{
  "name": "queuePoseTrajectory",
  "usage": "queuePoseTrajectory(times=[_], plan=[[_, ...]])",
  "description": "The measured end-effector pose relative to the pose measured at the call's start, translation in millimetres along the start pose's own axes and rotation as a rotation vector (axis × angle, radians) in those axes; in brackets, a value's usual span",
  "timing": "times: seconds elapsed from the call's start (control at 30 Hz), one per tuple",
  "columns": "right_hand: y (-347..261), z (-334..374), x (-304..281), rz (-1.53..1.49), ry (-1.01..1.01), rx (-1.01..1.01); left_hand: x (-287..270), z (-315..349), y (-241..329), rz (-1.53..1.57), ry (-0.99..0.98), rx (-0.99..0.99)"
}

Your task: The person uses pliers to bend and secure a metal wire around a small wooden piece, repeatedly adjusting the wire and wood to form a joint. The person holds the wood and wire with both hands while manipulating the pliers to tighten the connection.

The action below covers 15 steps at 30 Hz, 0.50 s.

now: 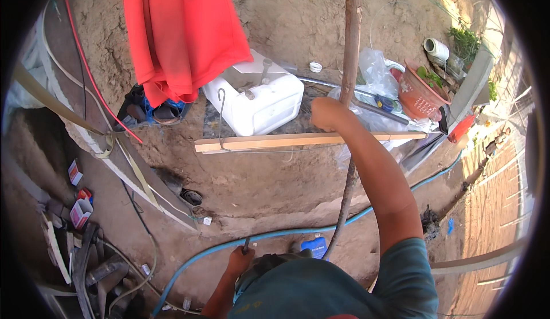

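Note:
My right hand (pixel 331 114) is stretched forward over a cluttered shelf, its fingers curled into a fist; whatever they hold is hidden. Its wrist crosses in front of an upright wooden pole (pixel 352 27). To the left of this hand a white plastic jug (pixel 274 110), cut open, lies on the shelf with a tool handle sticking up from it. Low in the picture, my left hand (pixel 241 259) is closed around a short dark stick-like thing (pixel 246 243), pointing up. A wooden slat (pixel 275 142) runs along the shelf's front edge.
Red cloth (pixel 180 27) hangs at the upper left. Right of the pole are a metal tube (pixel 378 111), clear plastic bags (pixel 375 73) and a terracotta-coloured pot (pixel 421 90). A blue hose (pixel 223 243) curves across the ground. Small boxes (pixel 81 212) and scrap lie at lower left.

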State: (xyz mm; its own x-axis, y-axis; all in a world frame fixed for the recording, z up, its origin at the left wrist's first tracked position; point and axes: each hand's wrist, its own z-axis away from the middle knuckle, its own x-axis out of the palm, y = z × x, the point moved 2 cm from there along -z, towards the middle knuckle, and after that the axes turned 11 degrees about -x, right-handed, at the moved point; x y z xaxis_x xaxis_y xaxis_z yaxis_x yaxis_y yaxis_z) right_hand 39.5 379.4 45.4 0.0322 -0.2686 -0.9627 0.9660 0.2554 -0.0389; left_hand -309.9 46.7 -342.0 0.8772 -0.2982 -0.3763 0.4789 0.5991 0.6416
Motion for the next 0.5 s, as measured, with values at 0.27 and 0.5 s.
queuePoseTrajectory(times=[0.27,0.5], plan=[[-3.1,-3.3,15.6,0.013,0.29,0.05,-38.4,-18.6,-31.4,-0.035,-0.022,0.036],[-18.0,32.9,-33.3,-0.006,0.696,0.279,-71.1,-6.4,-17.9,0.069,-0.071,0.034]])
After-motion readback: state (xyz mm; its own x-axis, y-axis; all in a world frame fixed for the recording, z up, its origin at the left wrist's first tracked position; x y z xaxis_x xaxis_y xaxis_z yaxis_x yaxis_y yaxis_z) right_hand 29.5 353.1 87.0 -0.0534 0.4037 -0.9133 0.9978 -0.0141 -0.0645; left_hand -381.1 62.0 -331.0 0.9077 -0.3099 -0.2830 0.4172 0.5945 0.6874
